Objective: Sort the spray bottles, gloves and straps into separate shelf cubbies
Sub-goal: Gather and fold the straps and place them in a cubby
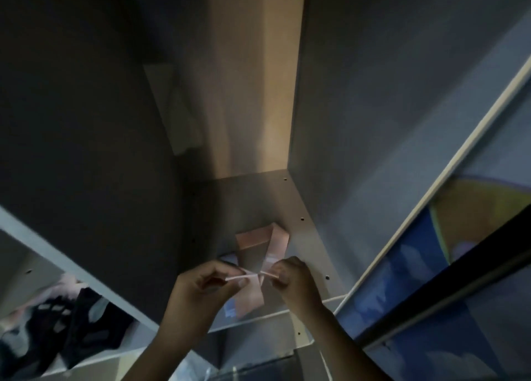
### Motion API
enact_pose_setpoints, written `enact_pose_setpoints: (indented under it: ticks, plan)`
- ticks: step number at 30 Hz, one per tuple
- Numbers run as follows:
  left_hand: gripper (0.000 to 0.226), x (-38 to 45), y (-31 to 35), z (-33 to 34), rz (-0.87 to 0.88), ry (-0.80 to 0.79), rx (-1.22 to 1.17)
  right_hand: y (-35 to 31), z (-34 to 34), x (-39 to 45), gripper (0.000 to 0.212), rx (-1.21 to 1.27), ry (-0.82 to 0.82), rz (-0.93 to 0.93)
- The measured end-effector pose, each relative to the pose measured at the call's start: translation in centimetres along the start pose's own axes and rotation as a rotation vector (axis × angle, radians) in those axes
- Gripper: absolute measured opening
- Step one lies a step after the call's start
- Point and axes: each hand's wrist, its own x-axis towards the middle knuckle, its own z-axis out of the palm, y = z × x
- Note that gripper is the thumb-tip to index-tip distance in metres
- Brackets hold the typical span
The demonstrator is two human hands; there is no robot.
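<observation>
Inside the tall shelf cubby (287, 205), a pink strap (260, 244) is lying folded on the grey floor panel, its loops reaching toward 12 o'clock while its near end is running down to the hands. At 6 o'clock from the fold, the left hand (201, 290) is pinching a thin pale strip of the strap (240, 277) between thumb and forefinger, fingers curled tight around it. Just beside it at 3 o'clock, the right hand (290, 277) is pinching the other end of that same strip, knuckles bent, so the strip is stretching taut between the two hands. Both forearms are entering from 6 o'clock. A bluish piece (230, 258) is showing at 9 o'clock of the strap; the blur is hiding what it is. Farther out, at 8 o'clock, a neighbouring cubby (17, 268) is holding dark gloves with grey patches (57, 326). At 4 o'clock a blue patterned panel (416, 265) is leaning past the shelf's white edge.
</observation>
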Motion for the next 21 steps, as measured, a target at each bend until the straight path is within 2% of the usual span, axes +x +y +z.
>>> enact_pose_setpoints:
  ticks: [2, 6, 8, 11, 15, 17, 21]
  plan:
    - [0.022, -0.2, -1.4, -0.4, -0.027, 0.008, 0.017, 1.2, 2.2, 0.3, 0.024, -0.033, 0.050, -0.020]
    - [0.019, -0.2, -2.9, -1.0, -0.049, 0.025, 0.049, 1.7, 3.6, 1.4, 0.013, -0.116, 0.130, -0.065]
    - [0.013, 0.0, -2.9, -1.1, -0.054, 0.038, 0.022, 1.7, 3.4, 2.1, 0.007, -0.151, 0.099, -0.058]
    - [0.007, 0.5, -2.4, -1.5, -0.041, 0.033, 0.014, 1.5, 2.5, 2.2, 0.010, -0.112, 0.136, -0.100]
    - [0.007, 1.6, -0.4, -1.8, -0.029, 0.019, 0.003, 0.0, -1.7, 2.1, 0.006, 0.033, 0.239, -0.110]
    - [0.011, 2.1, 1.3, -1.8, -0.002, -0.005, 0.005, -1.5, -4.8, 2.2, 0.012, 0.101, 0.290, -0.150]
    - [0.005, 3.1, 5.3, -1.5, 0.021, 0.001, -0.085, -6.0, -11.6, 2.4, 0.010, 0.176, 0.368, -0.230]
